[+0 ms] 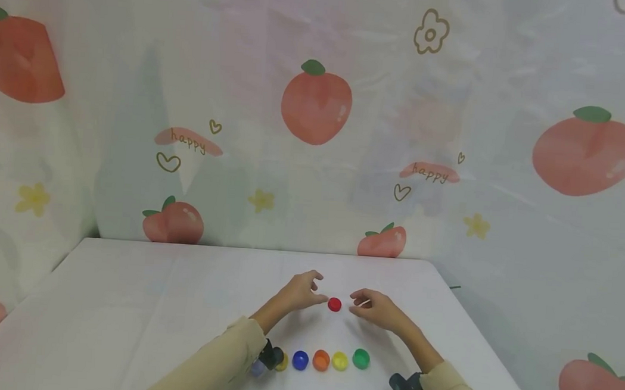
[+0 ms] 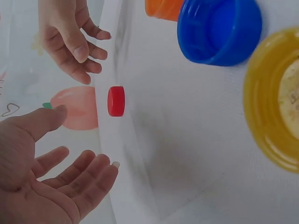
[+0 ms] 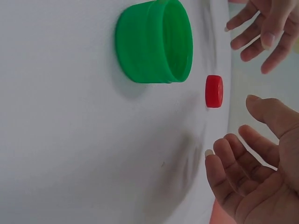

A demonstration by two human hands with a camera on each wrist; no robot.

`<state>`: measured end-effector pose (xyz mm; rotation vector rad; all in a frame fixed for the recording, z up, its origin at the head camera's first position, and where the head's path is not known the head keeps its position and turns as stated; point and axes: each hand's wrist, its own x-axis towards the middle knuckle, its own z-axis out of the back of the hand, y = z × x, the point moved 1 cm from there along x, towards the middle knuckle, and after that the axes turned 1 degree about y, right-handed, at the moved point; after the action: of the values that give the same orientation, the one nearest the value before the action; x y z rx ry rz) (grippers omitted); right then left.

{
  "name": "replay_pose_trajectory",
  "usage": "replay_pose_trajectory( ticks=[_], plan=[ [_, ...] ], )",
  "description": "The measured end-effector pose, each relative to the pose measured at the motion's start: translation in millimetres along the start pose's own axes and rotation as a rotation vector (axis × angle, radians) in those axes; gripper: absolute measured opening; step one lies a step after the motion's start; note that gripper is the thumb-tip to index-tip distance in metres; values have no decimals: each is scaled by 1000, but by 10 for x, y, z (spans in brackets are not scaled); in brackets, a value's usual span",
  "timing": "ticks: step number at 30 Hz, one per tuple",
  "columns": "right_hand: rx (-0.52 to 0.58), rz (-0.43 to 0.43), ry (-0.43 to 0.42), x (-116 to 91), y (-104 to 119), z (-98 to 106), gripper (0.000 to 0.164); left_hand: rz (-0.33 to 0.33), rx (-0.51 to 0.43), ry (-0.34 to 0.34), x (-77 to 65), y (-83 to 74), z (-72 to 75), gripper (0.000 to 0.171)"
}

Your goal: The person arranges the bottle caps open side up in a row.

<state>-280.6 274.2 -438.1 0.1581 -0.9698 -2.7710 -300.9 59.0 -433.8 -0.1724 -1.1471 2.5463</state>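
Observation:
A small red bottle cap lies on the white table between the two hands. My left hand hovers just left of it, fingers loosely bent and thumb toward the cap. On the other side is my right hand, its fingers also relaxed and holding nothing. In the left wrist view the red cap sits beyond the fingertips of my left hand. The right wrist view has the red cap apart from my right hand too.
Nearer the body runs a row of caps: blue, orange, yellow and green. A darker yellow cap and a pale purple cap are partly behind the left wrist camera. A fruit-printed curtain stands behind the table.

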Motion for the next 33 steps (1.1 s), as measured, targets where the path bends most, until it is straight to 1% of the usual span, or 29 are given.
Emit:
replay_pose_trajectory(
  ticks=[4, 9, 13, 18, 24, 33],
  plan=[
    [10, 0, -7, 111, 10, -10, 33, -26, 25, -9, 43, 24, 1, 41],
    [17, 37, -11, 211, 53, -29, 35, -47, 31, -2, 87, 39, 2, 37],
    [18, 53, 2, 241, 77, -68, 34, -29, 22, 20, 131, 49, -29, 37],
    [15, 37, 35, 232, 96, -119, 33, -18, 26, 65, 176, 72, -104, 34],
    [-51, 33, 59, 247, 95, -159, 32, -17, 66, 83, 210, 82, -205, 32],
    [-86, 45, 85, 305, 64, -204, 31, -17, 175, 71, 253, 66, -304, 28]
  ],
)
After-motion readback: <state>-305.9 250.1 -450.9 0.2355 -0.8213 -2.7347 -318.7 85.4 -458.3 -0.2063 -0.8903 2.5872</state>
